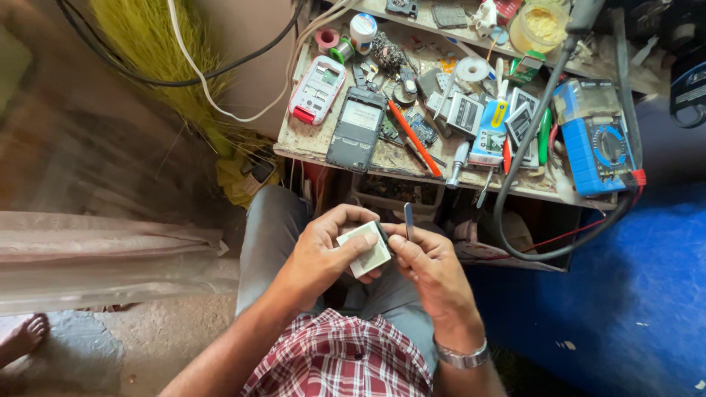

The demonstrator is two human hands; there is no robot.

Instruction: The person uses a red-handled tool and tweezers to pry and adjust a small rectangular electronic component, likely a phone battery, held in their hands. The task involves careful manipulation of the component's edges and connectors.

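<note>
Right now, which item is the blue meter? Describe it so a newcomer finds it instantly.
Start at the cluttered wooden workbench above the person's knees and go to its right end. There lies the blue multimeter, a chunky rectangular box with a round dial on its face, beside a thick black cable. It is the only large bright blue thing on the bench; the neighbours are small grey phone parts.

Small whitish battery; thin metal tool upright.

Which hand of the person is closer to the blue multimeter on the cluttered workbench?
Right. The right hand, holding a thin metal tool, is below-left of the blue multimeter; the left hand, gripping a small whitish rectangular block, is farther left.
</note>
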